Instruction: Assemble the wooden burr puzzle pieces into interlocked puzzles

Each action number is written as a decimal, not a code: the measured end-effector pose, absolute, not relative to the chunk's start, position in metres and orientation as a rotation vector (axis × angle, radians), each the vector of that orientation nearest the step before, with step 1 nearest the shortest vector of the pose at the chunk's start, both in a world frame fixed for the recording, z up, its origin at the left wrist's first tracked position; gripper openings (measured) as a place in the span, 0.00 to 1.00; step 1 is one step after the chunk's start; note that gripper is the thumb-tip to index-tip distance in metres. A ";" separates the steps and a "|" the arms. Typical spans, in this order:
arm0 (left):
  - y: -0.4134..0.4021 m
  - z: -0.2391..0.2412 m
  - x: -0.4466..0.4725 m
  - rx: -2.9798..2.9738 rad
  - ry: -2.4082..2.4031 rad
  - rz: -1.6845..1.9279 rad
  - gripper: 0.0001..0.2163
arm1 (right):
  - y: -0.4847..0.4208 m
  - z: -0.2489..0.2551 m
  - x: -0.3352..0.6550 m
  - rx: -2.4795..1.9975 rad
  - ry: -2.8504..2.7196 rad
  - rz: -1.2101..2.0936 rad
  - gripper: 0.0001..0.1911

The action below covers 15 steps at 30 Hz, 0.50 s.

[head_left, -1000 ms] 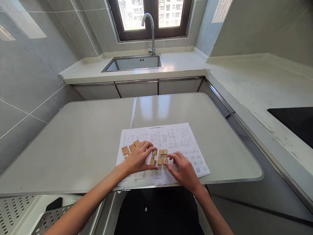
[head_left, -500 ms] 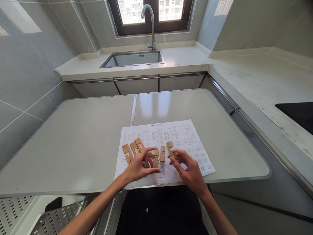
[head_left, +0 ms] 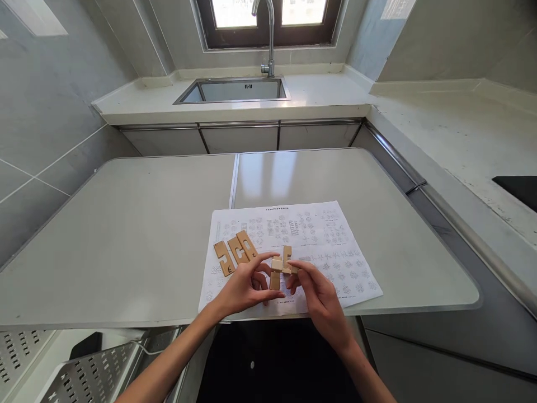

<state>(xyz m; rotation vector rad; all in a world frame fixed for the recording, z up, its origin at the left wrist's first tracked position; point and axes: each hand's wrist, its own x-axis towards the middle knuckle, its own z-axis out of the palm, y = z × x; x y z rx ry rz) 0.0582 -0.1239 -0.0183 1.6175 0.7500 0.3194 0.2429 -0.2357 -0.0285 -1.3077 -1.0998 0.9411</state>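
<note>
My left hand (head_left: 243,288) grips a notched wooden puzzle piece (head_left: 274,280) between thumb and forefinger, above the printed sheet. Closed on a second notched wooden piece (head_left: 293,270), my right hand (head_left: 322,294) brings it close against the left one; its fingertips cover part of it. Just behind the two held pieces, another notched wooden piece (head_left: 287,253) shows, partly hidden by them. Left of my left hand, a notched flat piece (head_left: 225,259), a similar piece (head_left: 237,250) and a slotted piece (head_left: 246,244) lie side by side on the sheet, with dark marks on some.
The white printed sheet (head_left: 323,246) with small diagrams lies on a pale folding table (head_left: 168,224). Beyond it stand a counter with a sink (head_left: 230,101) and a faucet (head_left: 271,45). A perforated metal rack (head_left: 88,372) sits at lower left, below the table edge.
My right hand has moved left with its piece, which now meets or nearly meets the piece in my left hand. The whole view has shifted slightly.
</note>
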 end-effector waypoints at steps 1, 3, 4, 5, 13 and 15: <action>-0.124 -0.018 0.058 1.618 0.746 0.322 0.38 | -0.237 -0.031 0.242 -1.331 -1.069 0.943 0.16; -0.123 -0.018 0.059 1.622 0.739 0.329 0.38 | -0.238 -0.034 0.240 -1.371 -1.023 0.942 0.17; -0.123 -0.018 0.059 1.621 0.737 0.331 0.38 | -0.239 -0.036 0.239 -1.386 -1.016 0.936 0.17; -0.123 -0.019 0.059 1.616 0.735 0.334 0.38 | -0.239 -0.038 0.238 -1.397 -1.021 0.924 0.16; -0.123 -0.021 0.056 1.606 0.727 0.355 0.38 | -0.239 -0.048 0.236 -1.388 -1.184 0.714 0.11; -0.123 -0.021 0.056 1.604 0.723 0.357 0.39 | -0.239 -0.049 0.235 -1.372 -1.199 0.677 0.11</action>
